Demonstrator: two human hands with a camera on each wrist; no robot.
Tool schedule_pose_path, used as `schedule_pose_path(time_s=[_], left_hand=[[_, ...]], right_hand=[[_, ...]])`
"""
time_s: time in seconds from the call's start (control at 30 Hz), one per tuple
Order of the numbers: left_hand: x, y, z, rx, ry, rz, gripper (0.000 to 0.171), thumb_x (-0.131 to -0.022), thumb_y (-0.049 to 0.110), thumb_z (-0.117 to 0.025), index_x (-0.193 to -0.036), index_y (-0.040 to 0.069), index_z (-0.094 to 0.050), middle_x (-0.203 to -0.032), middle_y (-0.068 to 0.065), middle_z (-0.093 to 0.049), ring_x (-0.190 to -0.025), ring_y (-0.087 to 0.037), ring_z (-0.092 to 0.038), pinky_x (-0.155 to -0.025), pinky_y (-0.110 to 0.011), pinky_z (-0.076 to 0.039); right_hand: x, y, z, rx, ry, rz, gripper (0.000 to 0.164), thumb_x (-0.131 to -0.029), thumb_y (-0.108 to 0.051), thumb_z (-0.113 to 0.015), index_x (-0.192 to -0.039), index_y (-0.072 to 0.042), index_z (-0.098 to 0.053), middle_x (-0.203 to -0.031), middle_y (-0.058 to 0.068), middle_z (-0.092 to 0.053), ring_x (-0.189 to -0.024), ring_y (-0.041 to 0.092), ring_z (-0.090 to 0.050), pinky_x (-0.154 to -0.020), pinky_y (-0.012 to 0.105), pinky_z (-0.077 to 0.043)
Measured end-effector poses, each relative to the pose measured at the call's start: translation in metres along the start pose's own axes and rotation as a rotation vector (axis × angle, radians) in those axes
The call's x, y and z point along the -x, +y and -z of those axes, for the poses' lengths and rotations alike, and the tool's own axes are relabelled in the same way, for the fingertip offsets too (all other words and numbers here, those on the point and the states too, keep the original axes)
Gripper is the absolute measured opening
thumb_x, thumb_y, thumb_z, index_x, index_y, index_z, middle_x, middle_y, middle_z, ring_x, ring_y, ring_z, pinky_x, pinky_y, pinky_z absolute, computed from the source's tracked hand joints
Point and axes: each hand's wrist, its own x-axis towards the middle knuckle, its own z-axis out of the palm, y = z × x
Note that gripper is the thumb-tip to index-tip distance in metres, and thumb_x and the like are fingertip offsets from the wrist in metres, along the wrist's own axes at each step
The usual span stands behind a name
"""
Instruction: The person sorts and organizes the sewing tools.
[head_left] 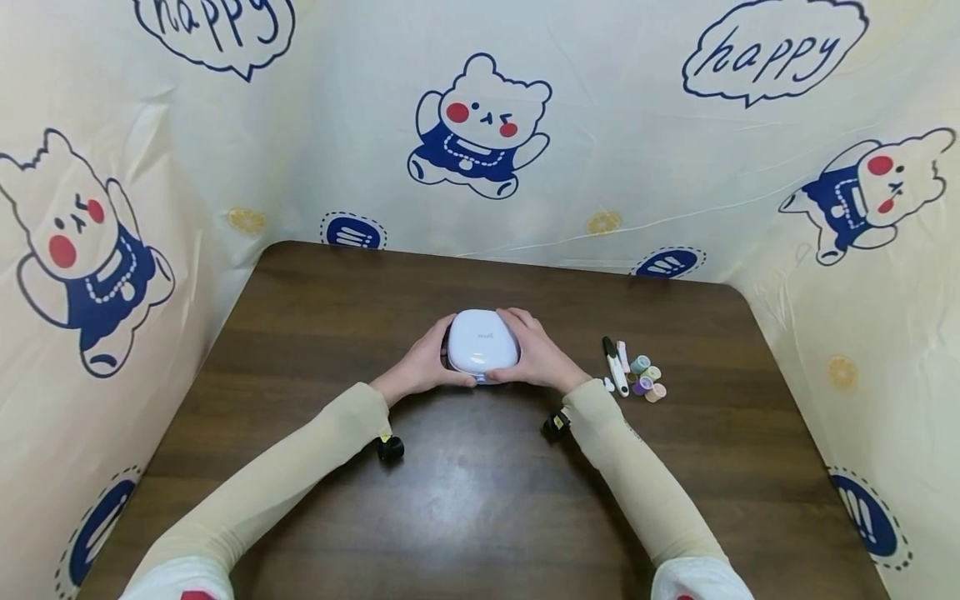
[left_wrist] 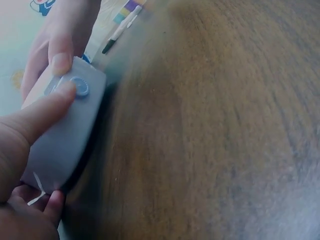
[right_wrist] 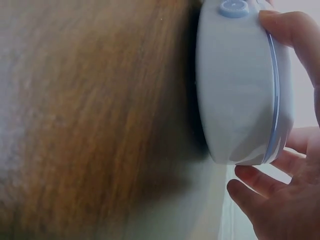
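Observation:
A white rounded case (head_left: 483, 337) with a glossy lid sits near the middle of the table. My left hand (head_left: 426, 360) grips its left side, thumb along the front and fingers round the far side. From the right, my right hand (head_left: 542, 357) holds it in the same way. In the left wrist view both thumbs lie by a round button (left_wrist: 80, 87) on the case's front, and a thin white strand (left_wrist: 38, 185) hangs by the left fingers. A seam (right_wrist: 275, 100) between lid and base shows in the right wrist view, where the lid looks closed.
Right of the case on the brown table (head_left: 450, 483) lie several small coloured spools (head_left: 647, 384). Beside them are a slim black-and-white tool (head_left: 615, 367) and a pale pink stick (head_left: 622, 356). A printed cloth (head_left: 600, 158) hangs round the back and sides.

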Motion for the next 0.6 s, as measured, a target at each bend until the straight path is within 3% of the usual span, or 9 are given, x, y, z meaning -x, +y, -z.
schedule_pose_path(time_s=[0.17, 0.6], left_hand=[[0.0002, 0.0, 0.0011, 0.054, -0.009, 0.004, 0.117, -0.079, 0.029, -0.094, -0.164, 0.006, -0.018, -0.163, -0.017, -0.034, -0.14, -0.03, -0.047, -0.114, -0.046, -0.047], [-0.0011, 0.002, -0.0003, 0.059, 0.002, 0.003, 0.114, -0.078, 0.024, -0.095, -0.163, 0.006, -0.021, -0.161, -0.018, -0.037, -0.138, -0.032, -0.05, -0.114, -0.046, -0.047]], right_hand=[[0.0, -0.0007, 0.0008, -0.013, -0.01, 0.002, 0.112, -0.076, -0.041, -0.092, -0.163, -0.005, -0.03, -0.162, 0.018, -0.03, -0.14, 0.035, -0.041, -0.114, 0.053, -0.044], [-0.0003, 0.0076, -0.0032, -0.043, 0.028, 0.024, 0.113, -0.073, -0.041, -0.093, -0.161, -0.002, -0.033, -0.16, 0.018, -0.033, -0.138, 0.032, -0.046, -0.113, 0.047, -0.045]])
